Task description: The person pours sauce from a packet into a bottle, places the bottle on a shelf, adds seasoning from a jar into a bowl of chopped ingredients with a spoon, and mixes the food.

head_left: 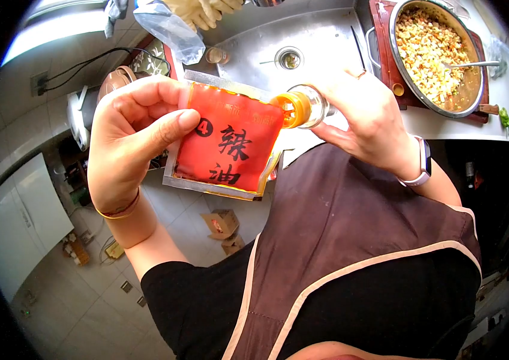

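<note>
Pinched between the thumb and fingers of my left hand [137, 135] is a clear-edged chili oil packet [227, 144], full of red oil and printed with black characters and a number 4. My right hand [359, 114] grips a small glass bottle [319, 107] with a yellow-orange cap [293, 110]. The cap points left and lies at the packet's upper right corner; whether they touch, I cannot tell. Part of the bottle is hidden by my fingers.
Behind my hands is a steel sink [254, 45] with a drain. A metal pot [437, 60] of chopped food, with a spoon handle [473, 64], stands at the right. A plastic bag [173, 30], a small jar [217, 56] and rubber gloves [206, 11] are at the upper left. Cardboard boxes [221, 225] sit on the floor.
</note>
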{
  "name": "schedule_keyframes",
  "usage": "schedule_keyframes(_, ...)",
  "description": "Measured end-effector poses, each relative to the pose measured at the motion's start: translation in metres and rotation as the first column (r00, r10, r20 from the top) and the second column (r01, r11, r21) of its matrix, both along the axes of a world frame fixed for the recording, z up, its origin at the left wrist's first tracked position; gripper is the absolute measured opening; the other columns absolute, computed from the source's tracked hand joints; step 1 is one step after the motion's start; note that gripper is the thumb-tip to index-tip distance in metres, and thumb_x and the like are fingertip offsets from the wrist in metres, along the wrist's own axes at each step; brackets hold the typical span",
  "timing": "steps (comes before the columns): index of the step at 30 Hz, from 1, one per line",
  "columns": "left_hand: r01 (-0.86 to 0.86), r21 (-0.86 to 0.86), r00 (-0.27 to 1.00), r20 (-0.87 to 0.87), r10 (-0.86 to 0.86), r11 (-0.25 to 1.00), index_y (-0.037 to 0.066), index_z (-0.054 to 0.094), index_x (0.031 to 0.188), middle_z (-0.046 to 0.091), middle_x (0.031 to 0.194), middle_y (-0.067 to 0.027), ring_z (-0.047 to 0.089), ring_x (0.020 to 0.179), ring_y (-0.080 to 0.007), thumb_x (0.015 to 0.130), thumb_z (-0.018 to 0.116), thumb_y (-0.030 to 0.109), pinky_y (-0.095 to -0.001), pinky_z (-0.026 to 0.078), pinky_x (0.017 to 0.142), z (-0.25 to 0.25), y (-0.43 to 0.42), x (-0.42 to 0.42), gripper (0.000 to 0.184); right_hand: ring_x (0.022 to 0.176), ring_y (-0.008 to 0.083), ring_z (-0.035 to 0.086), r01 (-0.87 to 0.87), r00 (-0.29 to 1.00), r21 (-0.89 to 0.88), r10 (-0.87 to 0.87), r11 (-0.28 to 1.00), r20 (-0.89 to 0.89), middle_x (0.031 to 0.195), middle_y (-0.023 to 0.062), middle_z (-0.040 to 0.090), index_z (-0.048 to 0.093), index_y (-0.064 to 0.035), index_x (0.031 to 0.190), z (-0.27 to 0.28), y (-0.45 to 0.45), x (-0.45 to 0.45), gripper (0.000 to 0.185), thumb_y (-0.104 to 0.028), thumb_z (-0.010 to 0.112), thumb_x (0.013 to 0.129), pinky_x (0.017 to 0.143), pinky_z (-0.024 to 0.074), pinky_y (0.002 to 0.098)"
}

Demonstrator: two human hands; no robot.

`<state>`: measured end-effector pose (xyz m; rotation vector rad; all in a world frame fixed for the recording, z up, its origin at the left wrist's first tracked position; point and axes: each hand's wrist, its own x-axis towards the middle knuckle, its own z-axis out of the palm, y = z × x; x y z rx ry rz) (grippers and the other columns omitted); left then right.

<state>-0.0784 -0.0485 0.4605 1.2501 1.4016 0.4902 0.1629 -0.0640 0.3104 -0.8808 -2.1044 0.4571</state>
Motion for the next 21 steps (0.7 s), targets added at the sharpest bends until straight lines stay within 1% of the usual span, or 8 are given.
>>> schedule_keyframes(8, -0.001, -0.033, 0.997, -0.082, -0.002, 0.999, -0.005, 0.061, 0.093, 0.065, 0.083, -0.0063, 0.058, 0.069, -0.0045, 0.081, 0.064, 0.002, -0.0158, 0.043, 0.058, 0.011, 0.005, 0.012, 0.015, 0.072, 0.0243, 0.055, 0.001, 1.0, -0.025, -0.001, 1.0, -0.011, 0.09, 0.0088, 0.059, 0.055, -0.0061, 0.1, 0.0, 0.0, 0.002, 0.039, -0.02, 0.07, 0.067, 0.063, 0.0437, 0.0344)
schedule_keyframes(10, 0.01, -0.009, 0.996, -0.093, -0.011, 1.0, -0.005, 0.061, 0.094, 0.065, 0.083, -0.0063, 0.058, 0.07, -0.0045, 0.081, 0.064, 0.002, -0.0157, 0.044, 0.059, 0.012, 0.006, 0.014, 0.015, 0.086, 0.026, 0.059, -0.035, 0.998, -0.132, 0.04, 0.991, 0.04, 0.101, 0.0105, 0.061, 0.056, -0.0035, 0.108, 0.001, -0.001, 0.006, 0.047, -0.012, 0.073, 0.065, 0.068, 0.0451, 0.0331)
schedule_keyframes(13, 0.026, -0.051, 0.988, -0.148, -0.033, 0.998, -0.006, 0.061, 0.094, 0.065, 0.083, -0.0055, 0.057, 0.069, -0.0038, 0.081, 0.064, 0.002, -0.0153, 0.044, 0.059, 0.019, 0.009, 0.017, 0.016, 0.086, 0.0264, 0.059, -0.039, 0.998, -0.138, 0.044, 0.99, 0.039, 0.101, 0.0108, 0.061, 0.056, -0.0037, 0.108, 0.0, -0.001, 0.007, 0.047, -0.012, 0.072, 0.065, 0.069, 0.0453, 0.0338)
schedule_keyframes(17, 0.042, -0.07, 0.985, -0.162, -0.053, 0.997, -0.005, 0.061, 0.095, 0.065, 0.083, -0.0047, 0.056, 0.067, -0.0026, 0.081, 0.064, 0.002, -0.0145, 0.043, 0.057, 0.021, 0.012, 0.02, 0.016, 0.086, 0.0269, 0.059, -0.048, 0.998, -0.145, 0.052, 0.988, 0.025, 0.101, 0.0112, 0.061, 0.056, -0.0038, 0.108, 0.0, -0.002, 0.007, 0.047, -0.012, 0.072, 0.065, 0.07, 0.0456, 0.0345)
schedule_keyframes(19, 0.04, -0.067, 0.974, -0.218, -0.054, 0.997, -0.006, 0.059, 0.094, 0.065, 0.083, -0.0087, 0.063, 0.072, -0.0101, 0.078, 0.065, 0.004, -0.0191, 0.049, 0.065, 0.022, 0.013, 0.024, 0.02, 0.085, 0.0275, 0.058, -0.051, 0.998, -0.165, 0.055, 0.985, 0.02, 0.1, 0.0114, 0.061, 0.056, -0.0038, 0.108, -0.001, -0.002, 0.008, 0.047, -0.011, 0.072, 0.065, 0.071, 0.0461, 0.0347)
schedule_keyframes(20, 0.039, -0.068, 0.974, -0.221, -0.053, 0.997, -0.006, 0.059, 0.094, 0.065, 0.083, -0.0087, 0.063, 0.072, -0.0101, 0.078, 0.065, 0.004, -0.0191, 0.049, 0.065, 0.023, 0.014, 0.026, 0.02, 0.085, 0.0275, 0.058, -0.052, 0.998, -0.165, 0.056, 0.985, 0.017, 0.1, 0.0114, 0.061, 0.056, -0.0038, 0.108, -0.002, -0.002, 0.007, 0.047, -0.011, 0.072, 0.065, 0.071, 0.0461, 0.0347)
schedule_keyframes(21, 0.051, -0.081, 0.966, -0.25, -0.07, 0.995, -0.007, 0.059, 0.095, 0.065, 0.084, -0.0087, 0.063, 0.072, -0.01, 0.078, 0.065, 0.003, -0.0194, 0.049, 0.066, 0.024, 0.015, 0.026, 0.021, 0.079, 0.0259, 0.057, -0.035, 0.999, -0.095, 0.036, 0.995, 0.01, 0.091, 0.0099, 0.059, 0.055, -0.0045, 0.104, -0.003, 0.0, 0.006, 0.041, -0.016, 0.07, 0.067, 0.066, 0.0448, 0.0344)
